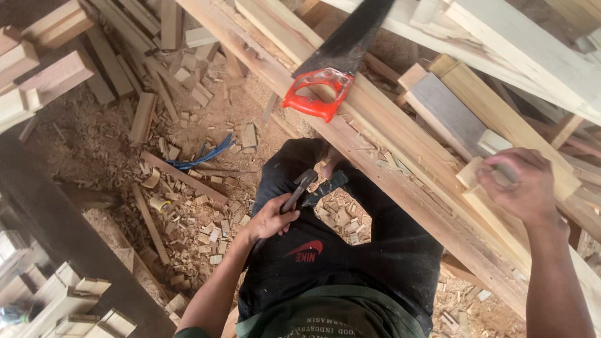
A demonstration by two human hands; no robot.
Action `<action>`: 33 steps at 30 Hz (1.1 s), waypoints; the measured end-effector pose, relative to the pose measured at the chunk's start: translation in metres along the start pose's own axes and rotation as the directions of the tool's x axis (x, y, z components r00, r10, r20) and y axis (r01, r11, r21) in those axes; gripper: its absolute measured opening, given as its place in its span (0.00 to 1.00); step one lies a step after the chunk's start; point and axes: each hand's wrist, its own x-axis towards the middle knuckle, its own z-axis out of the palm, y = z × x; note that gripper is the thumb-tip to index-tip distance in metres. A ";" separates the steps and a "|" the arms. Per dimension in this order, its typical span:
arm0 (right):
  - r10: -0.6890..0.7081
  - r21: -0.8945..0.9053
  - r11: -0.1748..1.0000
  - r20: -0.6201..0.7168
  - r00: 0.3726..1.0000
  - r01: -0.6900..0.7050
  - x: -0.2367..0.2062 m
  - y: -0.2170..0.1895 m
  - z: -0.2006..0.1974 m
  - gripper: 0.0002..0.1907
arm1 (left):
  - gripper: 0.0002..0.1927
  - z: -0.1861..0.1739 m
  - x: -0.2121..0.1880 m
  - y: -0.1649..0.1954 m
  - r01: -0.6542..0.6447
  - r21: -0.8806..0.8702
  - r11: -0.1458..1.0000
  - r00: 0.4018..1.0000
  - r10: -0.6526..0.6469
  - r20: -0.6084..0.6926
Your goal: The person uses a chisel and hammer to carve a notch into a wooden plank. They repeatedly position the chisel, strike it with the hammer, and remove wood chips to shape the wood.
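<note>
Steel hammer (294, 197) in left hand (268, 220)

One view only, worn on the head, looking steeply down past the chest and legs to the floor (94, 144) strewn with wood offcuts. Close to the body: left hand (269, 220) low and centre, right hand (524, 184) at the right edge, both within arm's reach. Long planks (388, 163) crossing diagonally from top centre to lower right, a red-handled saw (319, 94) near the top. Slightly tilted framing, no second view to compare.
</note>
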 end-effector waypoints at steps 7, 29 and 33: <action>0.185 -0.022 0.983 0.067 0.980 -0.184 -0.015 0.000 0.016 0.11 | 0.09 0.011 0.004 0.000 0.037 -0.010 0.999 0.999 -0.037 -0.032; -0.211 0.116 0.974 0.150 0.966 0.195 -0.036 -0.043 0.043 0.14 | 0.09 -0.005 0.008 -0.013 0.012 -0.011 1.000 1.000 -0.012 -0.015; -0.061 0.061 0.996 -0.080 0.995 0.066 -0.056 -0.030 0.013 0.22 | 0.08 -0.006 0.008 -0.018 0.003 -0.045 0.999 1.000 -0.004 -0.020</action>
